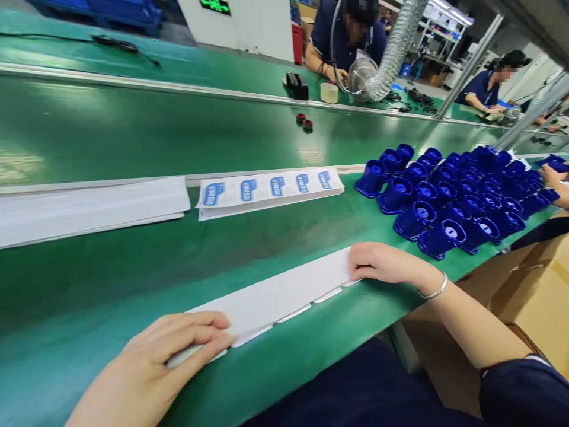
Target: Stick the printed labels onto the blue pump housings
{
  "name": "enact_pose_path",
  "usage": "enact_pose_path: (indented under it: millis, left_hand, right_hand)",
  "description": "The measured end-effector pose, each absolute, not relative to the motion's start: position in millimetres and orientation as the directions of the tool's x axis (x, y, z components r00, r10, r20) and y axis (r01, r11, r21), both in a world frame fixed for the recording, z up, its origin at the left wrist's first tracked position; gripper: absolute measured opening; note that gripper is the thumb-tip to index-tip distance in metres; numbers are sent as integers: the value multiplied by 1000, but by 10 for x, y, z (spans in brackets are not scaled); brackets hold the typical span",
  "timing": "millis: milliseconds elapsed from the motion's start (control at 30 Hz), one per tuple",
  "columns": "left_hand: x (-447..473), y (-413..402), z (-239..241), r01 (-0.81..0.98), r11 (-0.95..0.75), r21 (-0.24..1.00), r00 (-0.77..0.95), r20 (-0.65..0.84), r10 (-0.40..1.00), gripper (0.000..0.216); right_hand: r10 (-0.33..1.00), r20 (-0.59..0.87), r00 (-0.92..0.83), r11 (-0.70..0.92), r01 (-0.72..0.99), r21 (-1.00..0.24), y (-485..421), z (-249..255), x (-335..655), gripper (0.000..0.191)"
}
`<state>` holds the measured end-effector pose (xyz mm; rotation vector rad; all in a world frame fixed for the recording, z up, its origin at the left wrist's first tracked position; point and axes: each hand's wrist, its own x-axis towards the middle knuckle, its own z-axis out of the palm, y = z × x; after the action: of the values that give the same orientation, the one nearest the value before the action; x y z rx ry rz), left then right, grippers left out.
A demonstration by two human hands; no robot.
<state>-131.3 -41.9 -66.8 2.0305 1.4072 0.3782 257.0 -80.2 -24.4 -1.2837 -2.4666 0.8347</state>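
Observation:
A long white paper strip point(284, 295) lies at a slant on the green bench in front of me, its plain side up. Several pale label edges stick out from under its near long side. My left hand point(186, 344) grips the near left end, with the thumb along the front edge and the fingers over the top. At the far right end, my right hand point(377, 263) has its fingers curled closed on the strip; the fingertips are partly hidden and slightly blurred. Behind lies a sheet of blue-printed labels point(271, 191), beside a stack of blank white strips point(93, 209).
Many blue plastic housings point(444, 184) stand grouped to the right. Two small black-and-red parts point(304, 123) and a tape roll point(329, 92) are farther back. Across the bench, a co-worker point(347, 41) sits near a silver duct point(395, 53). A cardboard box point(511, 296) is at lower right.

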Motion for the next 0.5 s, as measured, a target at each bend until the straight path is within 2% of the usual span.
enact_pose_path:
  millis: [100,200,333,500]
  left_hand:
    - [-1196,-443,-510,740,-125,662,347,-216,913,55]
    - [-1142,-462,-425,740,-113,663,341,-225,913,49]
    - [-1185,-506,-479,697,-215,684,412,-137,901,42]
    - [-1184,-570,-546,667,-332,667,447,-2,895,34]
  right_hand:
    - [850,-50,-524,419,731,-539,-828,-250,2542,16]
    - [890,-64,-452,363,786,-500,-863,-252,2498,15]
    - [889,-54,-456,360,765,-534,-911,-274,2488,14]
    - [856,47,-515,446,690,-570,-906,-371,2474,17]
